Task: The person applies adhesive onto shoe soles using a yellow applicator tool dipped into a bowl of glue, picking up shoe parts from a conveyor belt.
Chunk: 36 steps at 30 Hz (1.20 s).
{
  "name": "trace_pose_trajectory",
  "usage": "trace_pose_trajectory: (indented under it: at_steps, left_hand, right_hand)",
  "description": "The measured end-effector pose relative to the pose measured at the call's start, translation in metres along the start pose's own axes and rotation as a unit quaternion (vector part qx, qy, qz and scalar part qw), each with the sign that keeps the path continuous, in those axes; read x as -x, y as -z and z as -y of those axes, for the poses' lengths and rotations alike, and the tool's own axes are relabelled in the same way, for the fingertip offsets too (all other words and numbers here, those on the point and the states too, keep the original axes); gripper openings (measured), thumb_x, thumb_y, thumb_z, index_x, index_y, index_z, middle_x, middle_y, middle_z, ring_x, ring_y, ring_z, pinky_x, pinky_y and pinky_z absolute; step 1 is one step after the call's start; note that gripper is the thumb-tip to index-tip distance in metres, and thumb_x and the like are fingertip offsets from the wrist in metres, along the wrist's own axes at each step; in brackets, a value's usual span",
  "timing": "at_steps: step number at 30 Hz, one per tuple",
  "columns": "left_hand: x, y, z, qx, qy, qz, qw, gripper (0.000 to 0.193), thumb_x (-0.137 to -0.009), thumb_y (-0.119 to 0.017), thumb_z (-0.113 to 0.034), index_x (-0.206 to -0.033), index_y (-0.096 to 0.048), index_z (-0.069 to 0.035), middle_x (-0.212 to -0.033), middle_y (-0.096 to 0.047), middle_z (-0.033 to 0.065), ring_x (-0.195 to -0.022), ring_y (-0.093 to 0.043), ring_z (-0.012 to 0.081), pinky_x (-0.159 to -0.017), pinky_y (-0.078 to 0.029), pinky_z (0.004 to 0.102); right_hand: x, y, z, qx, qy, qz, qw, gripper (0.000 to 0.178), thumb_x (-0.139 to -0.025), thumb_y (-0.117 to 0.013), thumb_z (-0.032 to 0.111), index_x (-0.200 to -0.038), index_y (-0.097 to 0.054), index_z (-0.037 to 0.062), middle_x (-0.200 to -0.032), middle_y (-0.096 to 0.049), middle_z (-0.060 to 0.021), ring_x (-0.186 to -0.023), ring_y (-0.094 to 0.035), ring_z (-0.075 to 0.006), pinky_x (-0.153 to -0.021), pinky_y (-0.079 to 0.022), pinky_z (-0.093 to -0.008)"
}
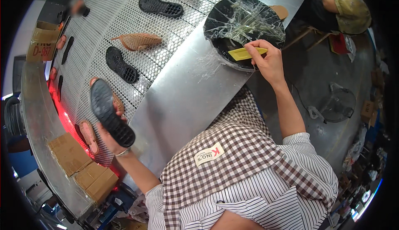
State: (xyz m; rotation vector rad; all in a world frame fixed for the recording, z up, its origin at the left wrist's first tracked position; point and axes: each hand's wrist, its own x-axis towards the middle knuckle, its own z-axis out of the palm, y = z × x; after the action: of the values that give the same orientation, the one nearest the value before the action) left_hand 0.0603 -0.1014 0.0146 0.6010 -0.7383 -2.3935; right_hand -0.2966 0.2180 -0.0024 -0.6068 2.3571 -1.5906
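Observation:
My left hand (109, 140) grips a black sandal sole (106, 105), tilted with its gridded heel end towards me. A tan woven piece (118, 104) shows behind the sole's edge; whether it is joined to the sole I cannot tell. In my right hand (269, 63) a flat yellow handle (243, 54) is pinched between thumb and fingers, over the near rim of a round black basin (211, 26). The handle's working end is not clear to see. Clear stringy film (245, 20) stretches across the basin and hangs over its side.
A perforated metal belt (145, 70) carries black soles (161, 6) and a tan woven sandal upper (139, 41). A smooth metal ledge (178, 88) runs along its near side. Cardboard (89, 172) lies at the left. Another person (351, 12) sits at the upper right.

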Motion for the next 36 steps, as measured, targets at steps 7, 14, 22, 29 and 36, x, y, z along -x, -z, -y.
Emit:
trace_pose_trajectory:
  at_steps: [7,14,22,29,36]
  left_hand:
    - [-0.001,-0.019,0.068,0.072,0.118,-0.019,0.990,0.058,-0.100,-0.032,-0.044,-0.138,-0.039,-0.001,-0.131,-0.052,0.0186,-0.105,-0.060,0.0262,-0.085,-0.046,0.0439]
    - [0.004,-0.036,0.095,0.087,0.158,-0.030,0.983,0.066,-0.099,-0.030,-0.051,-0.137,-0.039,0.003,-0.131,-0.051,0.0211,-0.104,-0.061,0.0283,-0.082,-0.053,0.0485]
    - [0.019,-0.064,0.107,0.036,0.165,0.014,0.986,0.058,-0.101,-0.028,-0.044,-0.138,-0.040,-0.001,-0.127,-0.053,0.0244,-0.104,-0.062,0.0262,-0.083,-0.056,0.0383]
    - [0.024,-0.067,0.109,0.002,0.163,0.001,0.987,0.051,-0.102,-0.029,-0.041,-0.139,-0.037,-0.007,-0.126,-0.054,0.0254,-0.102,-0.063,0.0266,-0.083,-0.056,0.0377]
    - [0.023,-0.066,0.112,-0.006,0.178,0.012,0.984,0.047,-0.102,-0.030,-0.039,-0.137,-0.038,-0.008,-0.122,-0.057,0.0250,-0.099,-0.064,0.0269,-0.081,-0.057,0.0370]
  right_hand:
    - [-0.003,-0.001,-0.002,-0.079,-0.088,0.025,0.993,0.020,-0.089,-0.066,0.020,-0.087,-0.068,0.0007,-0.066,-0.062,0.0004,-0.052,-0.056,-0.0038,-0.047,-0.042,-0.0186]
    - [0.004,-0.031,0.022,-0.275,-0.131,0.070,0.950,0.019,-0.092,-0.063,0.018,-0.093,-0.067,-0.0010,-0.073,-0.064,-0.0015,-0.051,-0.053,-0.0027,-0.045,-0.038,-0.0154]
    - [0.017,-0.107,0.074,-0.322,-0.076,0.142,0.933,0.018,-0.093,-0.061,0.015,-0.094,-0.065,-0.0023,-0.076,-0.065,-0.0051,-0.055,-0.058,-0.0069,-0.047,-0.042,-0.0182]
    - [0.009,-0.123,0.065,-0.330,-0.086,0.140,0.930,0.019,-0.093,-0.061,0.015,-0.096,-0.065,-0.0030,-0.079,-0.065,-0.0058,-0.056,-0.058,-0.0068,-0.048,-0.042,-0.0182]
    - [0.010,-0.125,0.065,-0.323,-0.100,0.163,0.927,0.020,-0.093,-0.060,0.016,-0.095,-0.065,-0.0030,-0.079,-0.066,-0.0055,-0.056,-0.058,-0.0065,-0.049,-0.043,-0.0180]
